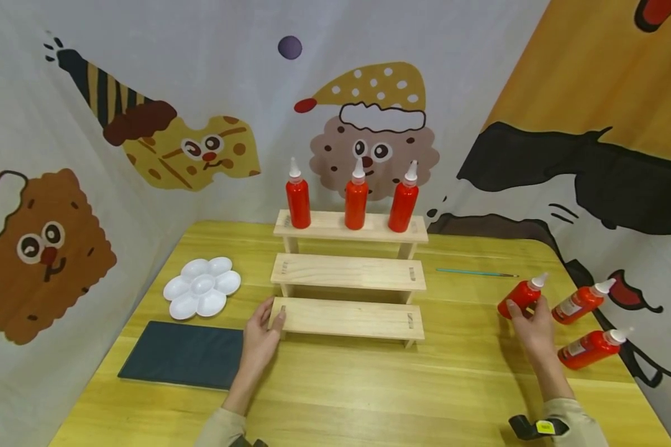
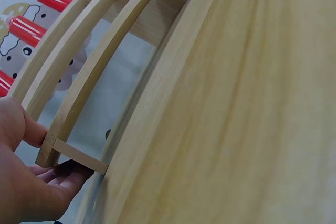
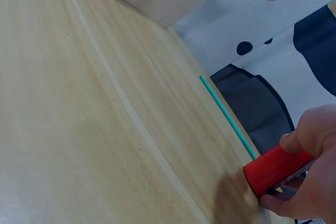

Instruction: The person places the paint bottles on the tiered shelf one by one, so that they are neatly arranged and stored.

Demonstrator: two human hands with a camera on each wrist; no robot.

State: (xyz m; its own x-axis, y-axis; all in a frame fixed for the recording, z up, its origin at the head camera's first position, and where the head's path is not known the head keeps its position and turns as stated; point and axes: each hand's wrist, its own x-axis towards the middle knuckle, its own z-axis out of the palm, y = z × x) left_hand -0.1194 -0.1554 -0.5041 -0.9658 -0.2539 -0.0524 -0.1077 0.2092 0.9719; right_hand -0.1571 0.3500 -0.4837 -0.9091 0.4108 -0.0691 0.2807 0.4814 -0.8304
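Note:
My left hand [image 1: 260,335] grips the left end of the lowest step of a three-step wooden rack [image 1: 346,318]; in the left wrist view the thumb lies over the board and the fingers reach beneath it. Over at the right, my right hand [image 1: 535,329] holds a red paint bottle [image 1: 517,299] with a white pointed cap, tilted. The right wrist view shows thumb and fingers round that bottle [image 3: 274,169], its base close to the table. Three more red bottles [image 1: 355,202] stand upright on the top step. Beside the right hand are two further red bottles [image 1: 588,349].
A thin teal paintbrush [image 1: 475,272] lies between the rack and the right hand. Left of the rack sit a white flower-shaped palette [image 1: 202,286] and a dark flat board [image 1: 184,354]. A cartoon-printed cloth [image 1: 223,62] hangs behind the wooden table [image 1: 363,391].

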